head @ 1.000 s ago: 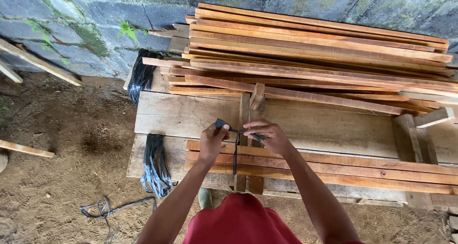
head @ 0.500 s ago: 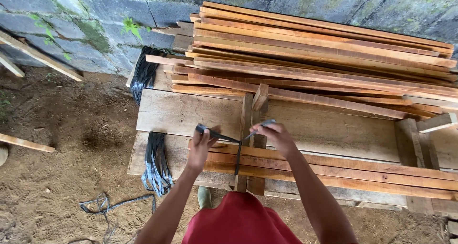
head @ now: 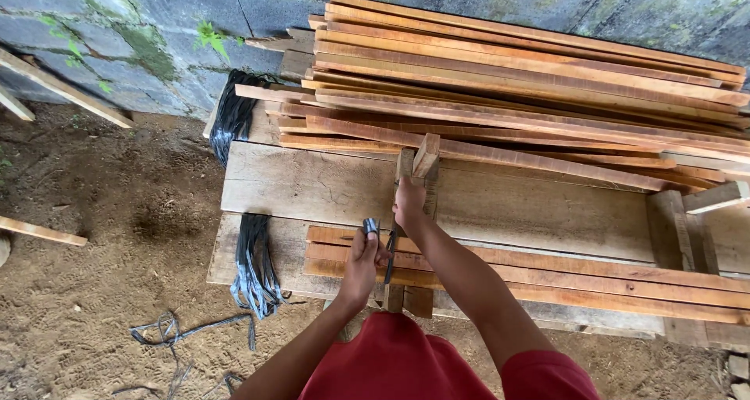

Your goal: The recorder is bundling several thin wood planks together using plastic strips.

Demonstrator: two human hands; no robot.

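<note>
Head cam, steep downward, close

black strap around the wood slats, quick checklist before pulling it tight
1. Left hand grips one end of the black plastic strap: ok.
2. Right hand holds the other end: cannot tell, the end is hidden.
3. Strap wraps the bundle of reddish wooden slats: ok on top; underside hidden.
4. Slats lie flush on the grey plank bench: ok.
5. Spare black straps within reach at the bench edge: ok.
</note>
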